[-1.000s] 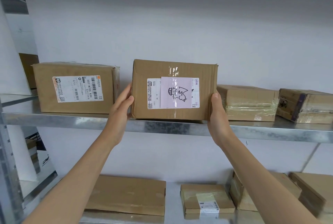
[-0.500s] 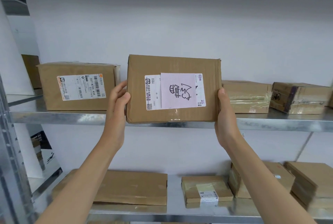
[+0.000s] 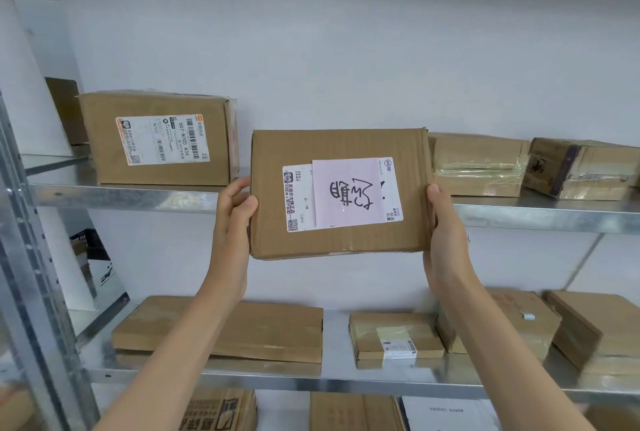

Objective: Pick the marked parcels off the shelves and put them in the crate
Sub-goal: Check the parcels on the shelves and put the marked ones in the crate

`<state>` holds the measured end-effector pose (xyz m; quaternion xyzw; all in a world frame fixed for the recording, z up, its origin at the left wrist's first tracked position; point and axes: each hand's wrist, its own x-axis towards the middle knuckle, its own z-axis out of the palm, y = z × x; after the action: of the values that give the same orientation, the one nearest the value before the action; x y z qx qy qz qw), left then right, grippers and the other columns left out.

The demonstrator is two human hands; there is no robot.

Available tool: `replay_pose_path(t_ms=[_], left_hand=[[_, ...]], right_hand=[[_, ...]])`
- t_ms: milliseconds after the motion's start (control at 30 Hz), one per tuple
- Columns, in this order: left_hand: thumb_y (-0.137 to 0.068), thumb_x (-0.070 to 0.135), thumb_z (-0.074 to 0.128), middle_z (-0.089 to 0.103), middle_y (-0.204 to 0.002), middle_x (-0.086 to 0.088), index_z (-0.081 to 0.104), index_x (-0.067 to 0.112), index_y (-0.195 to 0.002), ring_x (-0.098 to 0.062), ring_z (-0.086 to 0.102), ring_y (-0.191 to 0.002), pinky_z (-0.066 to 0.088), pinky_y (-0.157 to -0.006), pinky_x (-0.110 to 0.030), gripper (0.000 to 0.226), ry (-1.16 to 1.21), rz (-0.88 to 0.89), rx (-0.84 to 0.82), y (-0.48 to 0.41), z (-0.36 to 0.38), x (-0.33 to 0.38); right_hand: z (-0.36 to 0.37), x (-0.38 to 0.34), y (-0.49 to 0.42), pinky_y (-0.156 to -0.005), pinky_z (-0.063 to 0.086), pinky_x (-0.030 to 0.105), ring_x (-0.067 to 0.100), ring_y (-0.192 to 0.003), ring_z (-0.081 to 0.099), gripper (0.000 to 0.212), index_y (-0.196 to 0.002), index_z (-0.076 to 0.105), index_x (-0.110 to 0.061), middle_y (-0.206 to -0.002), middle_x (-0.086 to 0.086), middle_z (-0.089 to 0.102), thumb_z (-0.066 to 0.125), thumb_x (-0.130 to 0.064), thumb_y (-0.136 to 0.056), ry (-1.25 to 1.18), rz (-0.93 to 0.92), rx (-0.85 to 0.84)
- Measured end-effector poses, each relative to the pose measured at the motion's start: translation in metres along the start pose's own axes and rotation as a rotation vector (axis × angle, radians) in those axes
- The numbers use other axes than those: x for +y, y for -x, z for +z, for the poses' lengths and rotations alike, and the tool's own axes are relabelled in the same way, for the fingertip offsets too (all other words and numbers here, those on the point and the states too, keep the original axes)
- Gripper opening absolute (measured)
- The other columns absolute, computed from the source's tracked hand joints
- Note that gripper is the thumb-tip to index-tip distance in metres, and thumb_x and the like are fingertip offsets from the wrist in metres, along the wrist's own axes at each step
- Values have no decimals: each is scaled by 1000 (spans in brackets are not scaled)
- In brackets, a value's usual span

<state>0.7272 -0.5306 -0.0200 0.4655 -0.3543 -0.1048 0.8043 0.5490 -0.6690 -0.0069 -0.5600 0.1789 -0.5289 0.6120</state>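
Note:
I hold a brown cardboard parcel point(image 3: 273, 167) in the air in front of the upper metal shelf point(image 3: 138, 197). A pink slip with black handwritten marks is taped over its white label. My left hand point(image 3: 232, 219) grips its left side, thumb on the front face. My right hand point(image 3: 445, 233) grips its right side, fingers hidden behind the box. The parcel's lower edge hangs below the shelf's front edge. No crate is in view.
A labelled box point(image 3: 156, 139) stands on the upper shelf at left, two taped boxes point(image 3: 478, 163) at right. The lower shelf point(image 3: 346, 378) carries several flat parcels. More boxes sit beneath. A steel upright point(image 3: 31, 274) runs down the left.
The parcel has come off the upper shelf toward me and sunk below the shelf's front edge. Both hands came with it, still on its sides.

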Motion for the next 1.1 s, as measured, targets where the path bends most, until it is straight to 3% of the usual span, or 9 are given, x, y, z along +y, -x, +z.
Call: replay_pose_path(t_ms=[233, 367, 467, 733, 833, 1100], left_hand=[[-89, 29, 47, 57, -91, 11, 53, 43, -92, -4, 54, -80, 41, -71, -28, 15, 5, -23, 5, 2, 9, -4], [-86, 31, 46, 60, -85, 15, 53, 39, -89, -5, 55, -78, 42, -70, -28, 11, 27, -25, -6, 2, 12, -7], [-78, 34, 47, 58, -86, 14, 54, 39, -85, -6, 55, -78, 42, -70, -28, 12, 47, -25, -35, 3, 16, -12], [-79, 36, 45, 56, -81, 16, 52, 35, -86, -5, 52, -73, 41, -70, -27, 11, 95, -25, -76, 6, 33, -27], [-81, 37, 42, 58, -76, 23, 51, 34, -87, 1, 53, -70, 42, -69, -24, 11, 97, -11, -90, 11, 38, -33], [-82, 36, 41, 57, -90, 18, 53, 34, -91, 4, 54, -75, 43, -68, -16, 15, 127, -71, -217, 46, 89, -66]], right_hand=[[-11, -2, -2, -78, 43, 25, 7, -98, 55, 20, -111, 52, -23, -97, -13, 62, 38, -31, -99, -13, 24, 20], [-21, -4, -1, -83, 41, 34, 15, -103, 52, 29, -111, 56, -24, -104, -4, 60, 46, -40, -90, 28, 32, 32], [-33, -7, 4, -76, 43, 35, 19, -100, 52, 42, -109, 58, -22, -104, 0, 59, 47, -48, -77, 67, 53, 48], [-49, -8, 18, -67, 47, 31, 22, -87, 60, 35, -106, 62, -18, -96, 5, 66, 40, -42, -94, 35, 108, 119], [-60, -9, 22, -61, 47, 29, 17, -74, 62, 31, -95, 63, -19, -84, 1, 67, 39, -40, -95, 17, 114, 121], [-121, -14, 59, -42, 45, 20, 12, -55, 62, 34, -85, 63, -19, -64, -4, 68, 37, -40, -96, 33, 117, 293]])
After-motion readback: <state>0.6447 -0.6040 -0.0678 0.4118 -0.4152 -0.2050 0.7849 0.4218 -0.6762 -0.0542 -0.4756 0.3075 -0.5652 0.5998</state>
